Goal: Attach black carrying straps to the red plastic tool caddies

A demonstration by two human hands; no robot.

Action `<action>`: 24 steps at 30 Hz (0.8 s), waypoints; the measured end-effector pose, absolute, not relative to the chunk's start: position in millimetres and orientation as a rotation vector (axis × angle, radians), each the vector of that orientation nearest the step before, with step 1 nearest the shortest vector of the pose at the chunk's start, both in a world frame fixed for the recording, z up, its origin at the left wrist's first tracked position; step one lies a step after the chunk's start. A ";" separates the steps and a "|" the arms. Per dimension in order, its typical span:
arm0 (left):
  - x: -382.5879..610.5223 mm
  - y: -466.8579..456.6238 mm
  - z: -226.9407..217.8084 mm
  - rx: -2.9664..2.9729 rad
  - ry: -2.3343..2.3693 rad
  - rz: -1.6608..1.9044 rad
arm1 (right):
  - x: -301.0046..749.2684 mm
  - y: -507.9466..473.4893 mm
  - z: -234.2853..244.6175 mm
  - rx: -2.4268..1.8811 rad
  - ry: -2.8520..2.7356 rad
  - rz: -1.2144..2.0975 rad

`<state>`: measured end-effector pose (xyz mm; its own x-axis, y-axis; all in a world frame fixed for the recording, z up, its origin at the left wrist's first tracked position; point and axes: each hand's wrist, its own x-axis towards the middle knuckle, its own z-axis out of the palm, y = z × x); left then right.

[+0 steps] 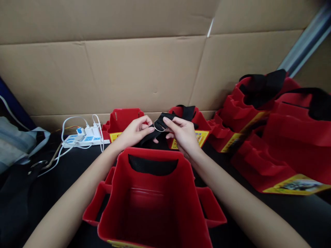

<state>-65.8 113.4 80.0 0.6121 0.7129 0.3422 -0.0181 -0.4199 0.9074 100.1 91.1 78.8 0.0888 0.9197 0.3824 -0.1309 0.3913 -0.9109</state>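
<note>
Beyond the red plastic bin [152, 199], both of my hands hold a black webbing strap [165, 119] with a metal ring [160, 130] on it. My left hand [138, 130] pinches the strap at the ring's left side. Thumb and fingers of my right hand [183, 132] close on the strap at the ring's right. The bin stands in front of me with its open top facing up and a side pocket on each flank. Black material shows through the cutout in its far wall.
Red bins with yellow labels [297, 184] and black straps crowd the right side. Two more red bins [126, 119] stand behind my hands. At left lies a white power strip [86, 139] with plugs and cables. A cardboard wall [144, 69] closes off the back.
</note>
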 end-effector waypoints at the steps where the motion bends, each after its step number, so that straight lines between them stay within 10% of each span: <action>1: -65.8 113.8 79.7 1.831 0.556 0.940 | 100.8 90.8 79.1 -0.823 -1.185 1.009; 9: -76.5 111.7 90.5 1.954 0.725 0.973 | 111.0 99.7 82.5 -0.763 -1.032 1.373; 18: -93.3 112.5 107.1 1.658 0.463 1.507 | 134.9 51.3 125.3 -1.039 -2.205 0.886; 24: -96.3 101.1 192.4 1.622 0.347 1.705 | 136.2 32.1 127.8 -1.202 -2.693 0.435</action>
